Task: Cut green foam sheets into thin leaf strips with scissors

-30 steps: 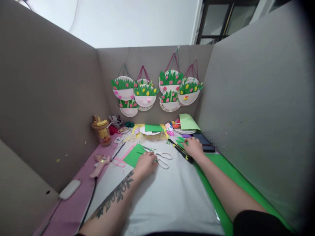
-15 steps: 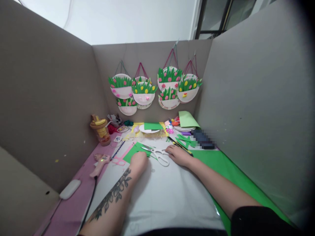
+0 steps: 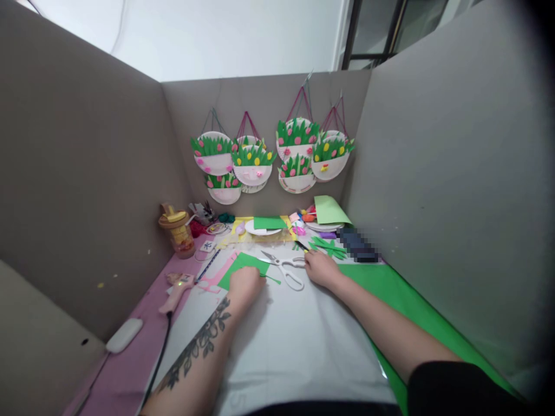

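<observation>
My left hand [image 3: 245, 286] is closed at the lower edge of a green paper sheet [image 3: 243, 264] lying on the white covering. A narrow green paper strip [image 3: 273, 279] pokes out to the right of its fingers. White-handled scissors [image 3: 287, 274] lie partly spread just right of the sheet, blades pointing left. My right hand [image 3: 322, 268] is curled at the scissors' upper handle loop, its fingertips largely hidden. Beyond it shows the dark tip of a yellow-and-black utility knife [image 3: 300, 246], the rest covered by this hand.
A pink glue gun [image 3: 177, 292] with a black cord and a lidded cup [image 3: 178, 234] stand left. Green paper cutouts [image 3: 328, 247] and a dark blurred object [image 3: 358, 245] lie right. Paper plates [image 3: 263, 230] sit at the back, below hanging plate decorations [image 3: 252, 171]. Grey panels enclose three sides.
My right hand has shifted right and its fingers have curled in. The scissors have slid right and turned slightly. More of the green strip shows beside my left hand.
</observation>
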### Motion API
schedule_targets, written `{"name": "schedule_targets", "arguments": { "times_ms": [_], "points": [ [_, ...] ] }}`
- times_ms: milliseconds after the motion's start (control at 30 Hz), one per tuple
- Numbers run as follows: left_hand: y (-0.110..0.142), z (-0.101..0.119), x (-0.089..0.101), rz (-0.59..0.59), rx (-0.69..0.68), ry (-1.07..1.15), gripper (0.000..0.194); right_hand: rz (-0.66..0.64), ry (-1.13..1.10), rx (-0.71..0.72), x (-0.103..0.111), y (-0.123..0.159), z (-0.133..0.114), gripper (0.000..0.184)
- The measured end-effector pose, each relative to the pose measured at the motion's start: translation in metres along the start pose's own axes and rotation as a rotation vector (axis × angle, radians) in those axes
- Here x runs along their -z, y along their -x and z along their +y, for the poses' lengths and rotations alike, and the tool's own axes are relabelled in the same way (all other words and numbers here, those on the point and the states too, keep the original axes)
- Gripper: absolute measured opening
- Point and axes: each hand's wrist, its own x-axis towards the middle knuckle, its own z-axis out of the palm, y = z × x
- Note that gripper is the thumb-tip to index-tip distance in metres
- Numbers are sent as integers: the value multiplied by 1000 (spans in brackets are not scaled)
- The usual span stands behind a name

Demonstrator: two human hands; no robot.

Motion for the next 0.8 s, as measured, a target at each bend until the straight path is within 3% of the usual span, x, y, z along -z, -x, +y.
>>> {"name": "schedule_targets", "arguments": {
  "times_ms": [200,367,500,633,800],
  "points": [
    [-6,-4,-9,161,-129,60,36,8,-33,-15,3,2,-2,24],
    [-12,-7,-16,77,-160,62,34,-6,-244,133,0,6,-11,32],
    [-12,-4,-13,37,-122,87,28,-53,-234,196,-3,8,-19,40],
    [-11,-3,-10,34,-72,116,31,-48,-160,110,-5,5,-20,22],
    [-9,-2,-9,53,-45,126,27,-29,-83,-2,-5,2,-15,20]
  ]
}}
